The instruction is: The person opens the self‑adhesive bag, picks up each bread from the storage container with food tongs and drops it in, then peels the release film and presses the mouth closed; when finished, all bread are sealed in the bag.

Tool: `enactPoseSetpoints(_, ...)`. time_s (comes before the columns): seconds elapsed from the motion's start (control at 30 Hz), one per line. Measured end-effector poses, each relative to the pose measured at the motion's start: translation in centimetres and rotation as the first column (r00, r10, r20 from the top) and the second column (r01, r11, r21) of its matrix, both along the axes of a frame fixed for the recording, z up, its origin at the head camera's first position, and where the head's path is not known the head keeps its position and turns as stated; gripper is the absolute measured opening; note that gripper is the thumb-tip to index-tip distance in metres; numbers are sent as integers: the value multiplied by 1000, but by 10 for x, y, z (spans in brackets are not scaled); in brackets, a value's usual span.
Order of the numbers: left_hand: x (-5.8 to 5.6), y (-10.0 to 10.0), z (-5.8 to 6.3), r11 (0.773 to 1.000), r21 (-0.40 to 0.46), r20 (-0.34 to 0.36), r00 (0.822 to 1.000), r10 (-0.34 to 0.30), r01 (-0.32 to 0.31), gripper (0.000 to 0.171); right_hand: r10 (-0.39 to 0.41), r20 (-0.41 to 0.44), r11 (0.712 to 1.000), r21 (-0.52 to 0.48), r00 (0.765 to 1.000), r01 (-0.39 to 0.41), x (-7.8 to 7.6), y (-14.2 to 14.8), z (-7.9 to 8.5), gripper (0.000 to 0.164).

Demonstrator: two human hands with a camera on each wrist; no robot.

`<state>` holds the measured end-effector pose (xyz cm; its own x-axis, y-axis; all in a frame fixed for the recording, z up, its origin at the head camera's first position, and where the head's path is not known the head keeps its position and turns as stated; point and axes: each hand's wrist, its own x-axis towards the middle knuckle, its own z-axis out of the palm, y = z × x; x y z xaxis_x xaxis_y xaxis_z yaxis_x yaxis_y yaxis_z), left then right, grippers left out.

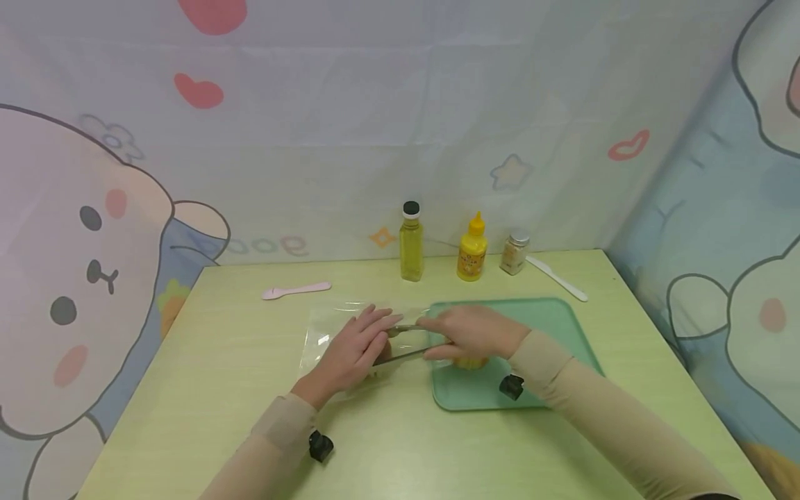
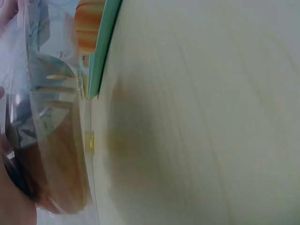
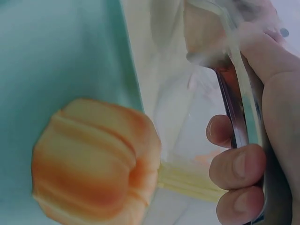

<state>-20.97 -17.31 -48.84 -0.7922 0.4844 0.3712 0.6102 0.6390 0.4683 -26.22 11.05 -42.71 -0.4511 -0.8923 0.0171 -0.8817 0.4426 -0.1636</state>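
Observation:
My right hand grips metal tongs, fingers curled round them over the left side of the green tray. The far ends of the tongs reach left into a clear plastic bag. Inside the bag, a brown piece of bread sits by the tongs. My left hand holds the bag from the left, around the bread; its fingertips are partly hidden in the wrist view. Below my right hand, a golden bun rests on the tray.
Along the back stand an oil bottle, a yellow squeeze bottle and a small jar. A white plastic knife lies at the back right. A pink spoon lies at the back left of the table.

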Motion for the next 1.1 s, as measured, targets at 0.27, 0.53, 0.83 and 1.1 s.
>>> enactPoseSetpoints(0.27,0,6,1,1000,-10,-19,1000,12,-13,41,-50,-30,999,18,998,50,6,-10,-9,61)
enactPoseSetpoints(0.53,1,10,3,1000,-9,-52,999,1,-2,40,-49,-64,999,-9,997,49,6,-18,-17,60)
enactPoseSetpoints(0.83,3,15,3,999,23,-13,1000,-28,29,40,-40,-73,999,-8,997,40,11,-29,-19,62)
enactPoseSetpoints(1.1,2,12,4,1000,17,-40,999,-16,17,39,-80,-47,996,-35,996,78,6,-35,-28,62)
